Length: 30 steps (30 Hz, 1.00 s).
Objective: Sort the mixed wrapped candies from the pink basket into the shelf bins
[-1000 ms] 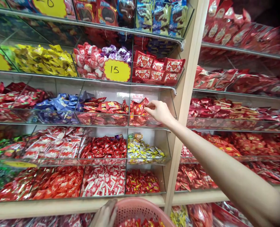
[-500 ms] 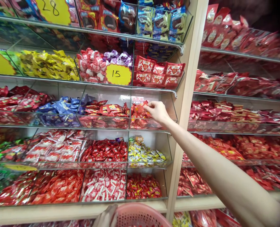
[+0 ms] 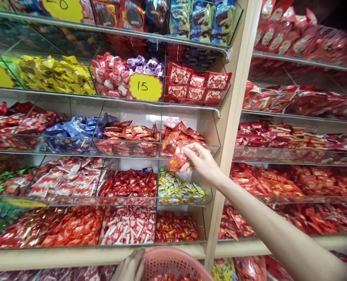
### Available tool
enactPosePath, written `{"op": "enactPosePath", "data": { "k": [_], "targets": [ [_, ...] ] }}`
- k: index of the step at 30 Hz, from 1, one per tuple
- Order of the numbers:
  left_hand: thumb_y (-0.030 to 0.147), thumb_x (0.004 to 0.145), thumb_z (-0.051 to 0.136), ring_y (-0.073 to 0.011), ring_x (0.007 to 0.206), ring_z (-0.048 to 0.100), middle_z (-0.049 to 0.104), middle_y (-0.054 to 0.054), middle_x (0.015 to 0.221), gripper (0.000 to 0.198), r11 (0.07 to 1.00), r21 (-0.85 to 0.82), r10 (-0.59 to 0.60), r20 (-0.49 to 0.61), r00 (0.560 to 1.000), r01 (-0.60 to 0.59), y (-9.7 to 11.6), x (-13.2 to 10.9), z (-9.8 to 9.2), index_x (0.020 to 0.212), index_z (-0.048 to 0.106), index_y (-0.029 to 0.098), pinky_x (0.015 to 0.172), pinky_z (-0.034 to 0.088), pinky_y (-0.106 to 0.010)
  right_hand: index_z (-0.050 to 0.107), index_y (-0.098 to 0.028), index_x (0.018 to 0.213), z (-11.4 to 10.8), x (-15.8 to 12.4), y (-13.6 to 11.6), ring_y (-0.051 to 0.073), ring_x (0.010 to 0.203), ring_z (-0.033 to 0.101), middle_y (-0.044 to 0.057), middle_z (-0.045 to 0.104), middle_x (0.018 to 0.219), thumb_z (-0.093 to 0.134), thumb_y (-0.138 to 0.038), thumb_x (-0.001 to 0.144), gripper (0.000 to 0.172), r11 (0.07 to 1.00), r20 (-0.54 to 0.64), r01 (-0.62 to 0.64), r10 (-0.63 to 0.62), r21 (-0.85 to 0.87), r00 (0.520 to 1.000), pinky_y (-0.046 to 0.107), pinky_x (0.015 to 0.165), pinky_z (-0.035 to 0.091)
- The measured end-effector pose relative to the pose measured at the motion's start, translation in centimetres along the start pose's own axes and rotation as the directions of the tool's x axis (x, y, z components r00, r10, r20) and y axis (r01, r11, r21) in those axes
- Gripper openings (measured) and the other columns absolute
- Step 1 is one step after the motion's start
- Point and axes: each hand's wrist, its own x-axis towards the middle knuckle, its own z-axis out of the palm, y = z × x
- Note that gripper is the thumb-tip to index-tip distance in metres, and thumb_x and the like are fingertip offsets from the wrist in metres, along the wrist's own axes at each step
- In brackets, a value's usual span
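Between the thumb and fingers of my right hand is a small red snack packet with orange and green print. It hangs in front of the shelf's clear front panel, just below the bin of similar red packets. At the bottom edge, my left hand grips the left rim of a pink perforated plastic basket. Its fingers are partly blurred and cut off by the frame. Several red wrapped pieces lie inside the basket.
Clear dividers split the shelves into bins of wrapped sweets. Yellow-and-white sweets lie under my right hand. A yellow price card reading 15 hangs above. A wooden upright separates another shelf unit on the right.
My right hand has come out of the bin and down towards me with a red packet in its fingers. My left hand stays at the basket rim.
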Motion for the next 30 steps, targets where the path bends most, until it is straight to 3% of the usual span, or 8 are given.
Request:
{"op": "enactPosePath", "data": {
  "k": [5,9,13,17,20,23,30],
  "targets": [
    [0.036,0.087,0.039,-0.0182,0.112,0.057,0.062,-0.003,0.12,0.039,0.999,0.029,-0.036,-0.011,0.999,0.036,0.5,0.1,-0.3,0.119,0.058,0.026,0.097,0.045,-0.03,0.042,-0.021,0.085,1.2,-1.5,1.7,0.013,0.046,0.062,-0.008,0.054,0.053,0.053,-0.047,0.081,0.029,0.997,0.048,-0.067,0.065,0.039,0.997,0.017,0.038,0.04],
    [0.031,0.088,0.037,-0.02,0.109,0.058,0.063,-0.006,0.117,0.038,0.999,-0.003,-0.039,0.03,0.999,0.039,1.6,0.2,-1.6,0.118,0.058,0.022,0.095,0.046,-0.033,0.043,-0.02,0.085,1.8,-3.1,3.8,0.011,0.041,0.059,-0.008,0.054,0.051,0.052,-0.049,0.081,0.03,0.989,0.076,-0.138,0.135,0.045,0.988,0.017,0.037,0.037],
    [0.029,0.089,0.035,-0.0201,0.109,0.058,0.061,-0.008,0.119,0.038,0.998,-0.06,-0.011,0.063,0.998,0.015,2.9,0.3,-2.9,0.119,0.056,0.02,0.096,0.044,-0.035,0.046,-0.021,0.084,3.8,-7.1,8.7,0.007,0.031,0.043,-0.01,0.047,0.041,0.047,-0.049,0.084,0.028,0.964,0.192,-0.267,0.265,-0.016,0.945,0.017,0.035,0.027],
    [0.028,0.09,0.033,-0.019,0.106,0.059,0.062,-0.008,0.117,0.037,0.996,-0.086,-0.004,0.111,0.994,0.014,3.5,0.4,-3.5,0.118,0.056,0.021,0.093,0.044,-0.032,0.047,-0.021,0.082,6.8,-13.1,15.5,0.009,0.037,0.041,-0.009,0.045,0.049,0.047,-0.045,0.083,0.024,0.91,0.244,-0.404,0.414,-0.095,0.877,0.02,0.038,0.029],
    [0.028,0.091,0.033,-0.0182,0.106,0.058,0.061,-0.007,0.118,0.036,0.995,-0.094,-0.011,0.117,0.993,0.022,3.7,0.4,-3.6,0.118,0.056,0.022,0.093,0.043,-0.03,0.049,-0.019,0.076,8.7,-17.0,20.2,0.011,0.051,0.045,-0.006,0.047,0.057,0.047,-0.034,0.082,0.016,0.892,0.227,-0.384,0.436,-0.239,0.871,0.022,0.049,0.033],
    [0.029,0.091,0.033,-0.0183,0.105,0.058,0.061,-0.007,0.117,0.036,0.995,-0.096,-0.006,0.108,0.994,0.016,3.6,0.4,-3.6,0.117,0.056,0.022,0.092,0.043,-0.031,0.053,-0.018,0.076,10.2,-19.3,23.3,0.015,0.067,0.052,-0.001,0.056,0.069,0.047,-0.025,0.08,0.011,0.866,0.217,-0.331,0.429,-0.375,0.877,0.025,0.063,0.039],
    [0.031,0.091,0.032,-0.0186,0.104,0.059,0.062,-0.008,0.114,0.037,0.995,-0.092,-0.017,0.124,0.992,0.028,3.9,0.5,-3.8,0.116,0.057,0.021,0.091,0.043,-0.031,0.06,-0.018,0.082,12.6,-20.0,25.4,0.022,0.084,0.058,0.004,0.063,0.08,0.048,-0.025,0.08,0.014,0.732,0.044,-0.399,0.503,-0.552,0.863,0.029,0.071,0.041]
  ]
}}
